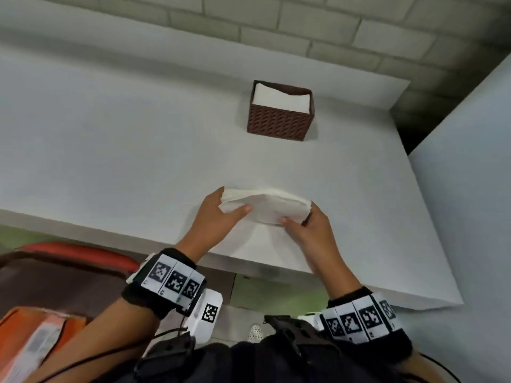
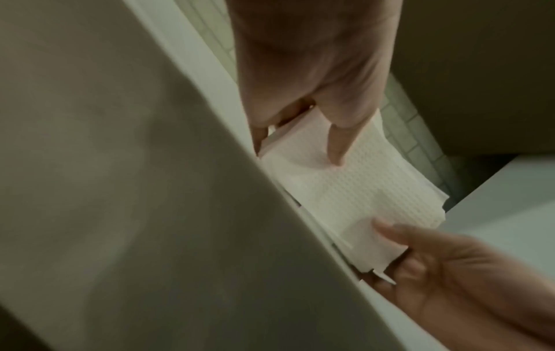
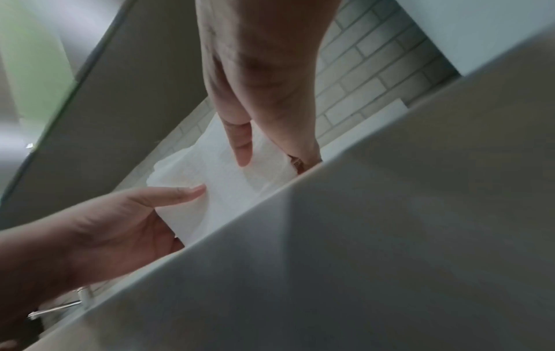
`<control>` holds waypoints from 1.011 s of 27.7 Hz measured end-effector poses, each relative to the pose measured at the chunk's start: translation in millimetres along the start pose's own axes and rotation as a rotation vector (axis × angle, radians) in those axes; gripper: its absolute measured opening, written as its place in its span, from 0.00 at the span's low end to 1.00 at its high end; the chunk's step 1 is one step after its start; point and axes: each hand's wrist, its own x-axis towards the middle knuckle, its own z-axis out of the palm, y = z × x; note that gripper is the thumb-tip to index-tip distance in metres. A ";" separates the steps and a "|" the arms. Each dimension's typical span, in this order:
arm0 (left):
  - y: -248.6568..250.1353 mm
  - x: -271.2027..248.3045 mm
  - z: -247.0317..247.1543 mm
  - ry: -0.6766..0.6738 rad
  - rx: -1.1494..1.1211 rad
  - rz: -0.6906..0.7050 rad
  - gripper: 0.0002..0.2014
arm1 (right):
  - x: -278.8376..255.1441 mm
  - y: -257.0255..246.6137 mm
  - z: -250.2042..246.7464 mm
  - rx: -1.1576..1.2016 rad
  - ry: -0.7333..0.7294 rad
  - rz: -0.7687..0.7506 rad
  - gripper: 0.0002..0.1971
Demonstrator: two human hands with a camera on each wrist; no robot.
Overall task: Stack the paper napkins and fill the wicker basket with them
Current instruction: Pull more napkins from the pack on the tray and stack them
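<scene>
Both hands hold the napkin stack (image 1: 266, 207) low over the table (image 1: 110, 150), left hand (image 1: 218, 214) and right hand (image 1: 309, 225) pinching opposite ends, thumbs on top. The wicker basket (image 1: 280, 121), seemingly part-filled, stands well beyond. Light, limp paper likely fans apart, so grip both ends firmly.

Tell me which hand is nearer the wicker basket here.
Right, slightly. Both hands grip the napkin stack well short of the wicker basket; right hand sits almost below it, left hand further off.

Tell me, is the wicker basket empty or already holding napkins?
Partly filled. White napkins lie inside the wicker basket, their top below its rim; how many, cannot tell.
</scene>
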 end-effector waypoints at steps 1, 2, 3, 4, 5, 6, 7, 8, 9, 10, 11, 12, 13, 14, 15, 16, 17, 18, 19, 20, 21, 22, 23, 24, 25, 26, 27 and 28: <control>-2.9 4.4 7.9 0.000 0.008 0.028 0.21 | 1.9 2.1 -4.4 0.016 0.020 0.011 0.19; -4.8 9.1 14.0 0.008 0.012 0.045 0.26 | 4.1 4.1 -7.5 0.043 0.030 0.031 0.23; -4.1 13.4 19.1 0.024 0.016 0.054 0.31 | 6.5 5.5 -9.1 0.067 0.037 0.048 0.26; -2.8 18.4 23.7 0.039 0.021 0.055 0.35 | 8.7 5.9 -9.4 0.080 0.044 0.048 0.28; -1.1 21.8 28.0 0.045 0.025 0.058 0.38 | 10.4 5.7 -9.7 0.082 0.049 0.045 0.28; -1.7 24.7 31.3 0.049 0.014 0.070 0.40 | 12.4 6.1 -9.9 0.082 0.053 0.043 0.27; -2.8 26.4 32.9 0.061 -0.010 0.095 0.41 | 13.8 6.6 -11.2 0.086 0.052 0.039 0.25; -4.2 26.1 32.2 0.076 -0.041 0.116 0.41 | 14.1 7.4 -13.1 0.094 0.039 0.033 0.22; -5.3 25.7 30.7 0.080 -0.063 0.129 0.40 | 14.6 8.1 -16.2 0.100 0.020 0.024 0.21; -6.2 24.6 29.1 0.061 -0.064 0.132 0.38 | 15.1 9.6 -18.7 0.099 -0.004 0.013 0.20; -7.3 23.2 27.9 0.027 -0.049 0.128 0.35 | 15.6 12.2 -20.1 0.090 -0.031 0.005 0.20; -6.9 22.1 27.5 -0.005 -0.029 0.123 0.30 | 16.1 14.2 -20.0 0.083 -0.051 -0.004 0.19; -5.8 21.7 27.6 -0.018 -0.013 0.119 0.25 | 16.5 14.7 -19.1 0.083 -0.059 -0.012 0.18; -4.6 22.6 27.7 -0.012 -0.003 0.116 0.23 | 17.2 14.8 -18.0 0.092 -0.059 -0.019 0.17; -4.6 24.3 26.9 -0.007 0.005 0.109 0.22 | 17.9 14.3 -16.8 0.103 -0.057 -0.019 0.17; -5.8 25.8 26.2 -0.010 0.016 0.096 0.23 | 18.4 13.7 -15.5 0.100 -0.058 -0.014 0.18; -7.8 27.0 25.4 -0.019 0.029 0.080 0.23 | 18.3 13.4 -14.4 0.077 -0.058 -0.008 0.18; -7.8 27.5 24.2 -0.028 0.040 0.068 0.23 | 18.5 13.2 -13.1 0.049 -0.059 -0.006 0.18; -6.0 27.8 23.3 -0.036 0.046 0.061 0.23 | 18.7 12.1 -13.2 0.013 -0.055 -0.013 0.16; -3.2 28.8 22.4 -0.048 0.049 0.048 0.23 | 17.8 9.5 -14.7 -0.022 -0.046 -0.028 0.14; -0.2 31.9 20.7 -0.071 0.046 0.026 0.22 | 17.2 4.6 -17.2 -0.059 -0.040 -0.045 0.12; 4.5 35.4 17.6 -0.111 0.035 -0.014 0.23 | 17.8 -1.7 -20.5 -0.072 -0.046 -0.055 0.11; 7.5 39.4 13.6 -0.176 -0.005 -0.084 0.23 | 19.0 -7.8 -24.9 -0.034 -0.070 -0.034 0.10; 11.4 42.5 10.6 -0.261 -0.087 -0.189 0.24 | 19.9 -14.4 -29.2 0.053 -0.111 0.043 0.09; 12.6 45.3 8.6 -0.352 -0.189 -0.323 0.27 | 20.6 -19.7 -32.6 0.156 -0.165 0.166 0.09; 14.7 46.4 8.4 -0.426 -0.247 -0.451 0.30 | 22.0 -23.9 -36.0 0.243 -0.225 0.302 0.09; 15.3 47.9 9.0 -0.475 -0.262 -0.523 0.31 | 24.3 -26.7 -39.5 0.276 -0.279 0.409 0.11; 16.7 50.2 10.3 -0.486 -0.254 -0.549 0.28 | 28.6 -29.2 -42.6 0.252 -0.306 0.465 0.13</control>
